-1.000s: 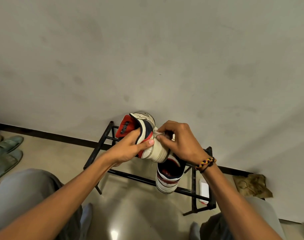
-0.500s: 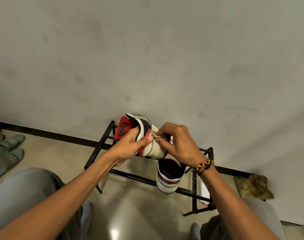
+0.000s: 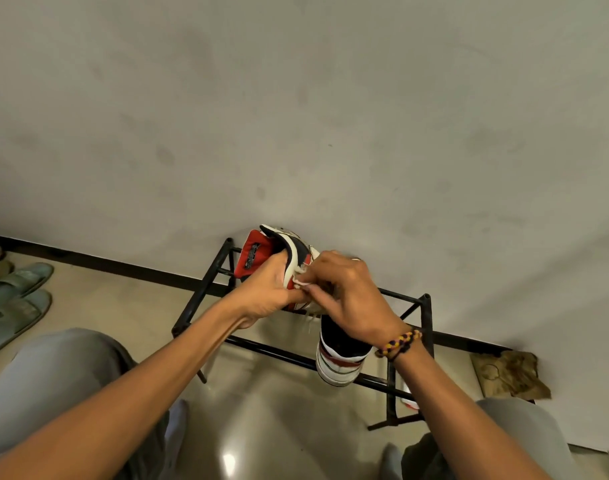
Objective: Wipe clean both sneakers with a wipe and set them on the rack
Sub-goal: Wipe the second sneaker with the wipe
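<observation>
Wall (image 3: 330, 98) behind; hands hide wipe (image 3: 301, 279), held sneaker (image 3: 289, 251) mostly covered.

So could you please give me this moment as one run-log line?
left hand: holds sneaker | right hand: pinches wipe on it | second sneaker: on rack

black label on red sneaker tongue (image 3: 252, 255) — lettering too blurred to read

Two sneakers: one sneaker (image 3: 289, 251) held up between two hands, the left hand (image 3: 268, 292) and the right hand (image 3: 351, 299), and the other sneaker (image 3: 341, 362) on the front rail of the one rack (image 3: 426, 327). One wipe (image 3: 301, 277). Two green slippers (image 3: 15, 296) lie on the floor at its left edge, and one braided bracelet (image 3: 400, 342) circles a wrist.
</observation>
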